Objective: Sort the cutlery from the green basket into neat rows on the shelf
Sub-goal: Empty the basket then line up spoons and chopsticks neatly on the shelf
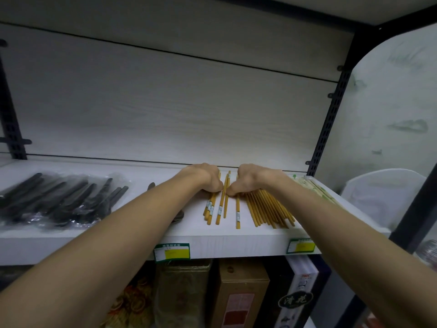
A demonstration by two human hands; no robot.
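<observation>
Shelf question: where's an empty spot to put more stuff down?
The shelf has a bare strip along the back wall, behind the bagged black cutlery. Another bare patch lies between that bag and the left hand. The front edge below the chopsticks is free too. It is crowded under the right hand, with chopsticks packed rightward.

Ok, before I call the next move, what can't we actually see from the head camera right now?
- Fingertips of the left hand and right hand: curled under, behind the knuckles, so the exact hold on the chopsticks is unclear.
- Far ends of the chopsticks: under both hands.
- Green basket: not in view.
- Metal utensil: mostly behind the left forearm.
- Price tag text: too small and blurred.
- Black cutlery: bagged, dim; kinds unclear.
</observation>
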